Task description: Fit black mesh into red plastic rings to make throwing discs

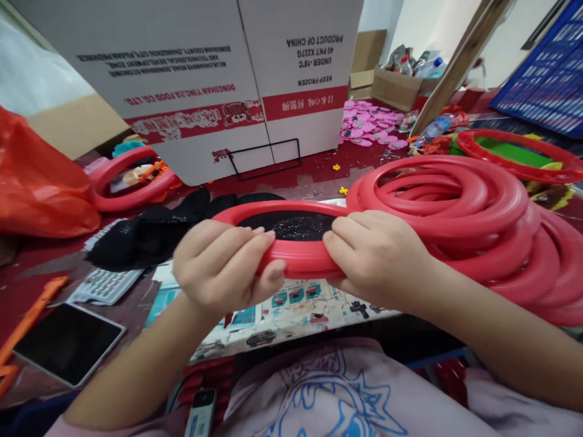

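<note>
A red plastic ring [300,260] is held in front of me, tilted, above a printed sheet [314,303] on the table. Inside it shows black mesh fabric [303,226] with glittery specks. My left hand [223,261] is closed round the ring's left front, its thumb along the near side. On the right front, my right hand [378,255] grips the same ring with curled fingers. More red rings [483,224] lie in an overlapping stack at the right. Black fabric pieces [141,237] are piled at the left, behind my left hand.
A large white carton [191,67] stands at the back behind a black wire stand [268,176]. Pink discs [368,124] and a blue crate [546,73] are at the back right. At the left are an orange-red bag [40,176], a keypad [109,285] and a black-screened device [70,340].
</note>
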`<state>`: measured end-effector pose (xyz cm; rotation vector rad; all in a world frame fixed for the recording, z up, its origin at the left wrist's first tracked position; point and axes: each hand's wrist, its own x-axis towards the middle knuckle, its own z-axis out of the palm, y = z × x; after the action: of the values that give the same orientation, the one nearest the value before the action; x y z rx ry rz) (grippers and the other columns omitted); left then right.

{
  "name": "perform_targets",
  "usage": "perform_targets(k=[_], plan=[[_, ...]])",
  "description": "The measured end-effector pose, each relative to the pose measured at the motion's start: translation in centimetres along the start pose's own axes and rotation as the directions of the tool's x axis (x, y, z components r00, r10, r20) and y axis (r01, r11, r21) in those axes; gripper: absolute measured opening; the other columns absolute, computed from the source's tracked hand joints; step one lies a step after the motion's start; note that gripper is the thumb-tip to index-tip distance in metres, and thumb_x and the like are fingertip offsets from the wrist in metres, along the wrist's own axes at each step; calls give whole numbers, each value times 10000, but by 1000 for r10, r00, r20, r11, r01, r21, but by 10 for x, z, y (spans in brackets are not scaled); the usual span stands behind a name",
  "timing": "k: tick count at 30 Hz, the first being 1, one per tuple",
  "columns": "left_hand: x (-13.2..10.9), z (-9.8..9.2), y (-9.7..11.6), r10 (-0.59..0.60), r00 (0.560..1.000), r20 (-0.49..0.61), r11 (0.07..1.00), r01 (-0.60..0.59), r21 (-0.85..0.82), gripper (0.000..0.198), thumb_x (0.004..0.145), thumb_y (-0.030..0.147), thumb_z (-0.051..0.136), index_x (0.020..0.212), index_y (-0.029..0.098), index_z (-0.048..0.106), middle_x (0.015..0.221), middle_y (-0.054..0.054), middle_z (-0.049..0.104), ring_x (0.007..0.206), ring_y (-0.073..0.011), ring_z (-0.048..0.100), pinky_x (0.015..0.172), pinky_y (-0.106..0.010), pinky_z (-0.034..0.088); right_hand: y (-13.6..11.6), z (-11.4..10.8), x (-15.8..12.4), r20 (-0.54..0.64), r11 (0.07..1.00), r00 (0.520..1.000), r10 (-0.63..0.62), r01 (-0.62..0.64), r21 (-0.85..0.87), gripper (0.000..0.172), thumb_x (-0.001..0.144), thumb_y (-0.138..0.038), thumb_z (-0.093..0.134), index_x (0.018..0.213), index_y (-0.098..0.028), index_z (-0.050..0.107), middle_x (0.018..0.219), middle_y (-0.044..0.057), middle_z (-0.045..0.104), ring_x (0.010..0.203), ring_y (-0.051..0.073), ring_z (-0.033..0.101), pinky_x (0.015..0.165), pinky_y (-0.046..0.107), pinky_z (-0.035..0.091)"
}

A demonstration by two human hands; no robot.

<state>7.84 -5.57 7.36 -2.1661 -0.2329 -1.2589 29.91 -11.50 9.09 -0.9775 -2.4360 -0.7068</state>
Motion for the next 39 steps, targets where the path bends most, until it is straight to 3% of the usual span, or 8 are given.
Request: perform_targets(k=[4,9,13,17,24,27,31,39], plan=[[-9,-1,-20,-107,989,-106,994,103,-37,210,817,215,527,772,112,704,582,-42,642,509,-129,540,491,-259,419,12,1,0,8,972,997,74,-74,224,351,763,-330,695,1000,-73,664,886,112,640,792,254,578,676,368,464],[-19,-10,-31,-366,896,-253,930,361,-66,328,873,204,451,812,157,770,547,-12,593,510,-102,530,492,-233,396,22,4,-3,-85,864,983,165,-102,493,546,766,-471,714,1130,-74,626,1054,143,643,932,224,598,843,360,490],[-19,-18,-26,-431,878,-209,902,427,-65,289,861,220,493,833,169,776,609,-19,629,548,-113,547,499,-253,405,19,2,0,-122,871,981,149,-72,486,605,770,-592,643,1088,-77,641,1025,147,664,934,231,609,842,377,491],[-16,-19,-23,-443,877,-187,896,438,-70,325,877,253,470,774,155,762,585,-29,628,539,-123,538,478,-264,385,14,0,4,-130,903,984,121,-55,425,565,826,-566,598,1102,-75,637,1014,147,670,919,227,613,802,364,484],[-18,-21,-29,-324,943,-70,946,323,-32,352,897,313,429,770,139,707,596,-36,592,551,-125,511,491,-271,392,14,-1,4,-146,946,988,44,6,324,467,893,-485,549,1042,-54,648,888,115,664,825,203,595,741,357,435],[-13,-24,-32,-157,986,58,988,157,1,462,911,480,416,803,115,678,597,-61,564,574,-155,510,491,-291,407,15,1,2,-166,943,986,27,30,332,438,909,-459,532,1056,-61,636,872,107,648,833,197,583,755,356,432],[-2,-25,-34,39,985,171,999,-41,6,558,798,658,537,814,109,639,598,-59,587,521,-152,495,447,-293,431,16,6,1,-238,961,971,-3,68,268,439,919,-482,498,1026,-82,642,861,98,651,806,191,567,765,350,438],[8,-19,-23,46,979,201,988,-75,137,482,767,675,571,732,194,556,561,-12,574,475,-140,513,423,-283,429,5,5,8,-95,999,994,50,-50,-1,201,844,-224,487,690,-155,598,643,57,548,587,175,445,584,328,306]])
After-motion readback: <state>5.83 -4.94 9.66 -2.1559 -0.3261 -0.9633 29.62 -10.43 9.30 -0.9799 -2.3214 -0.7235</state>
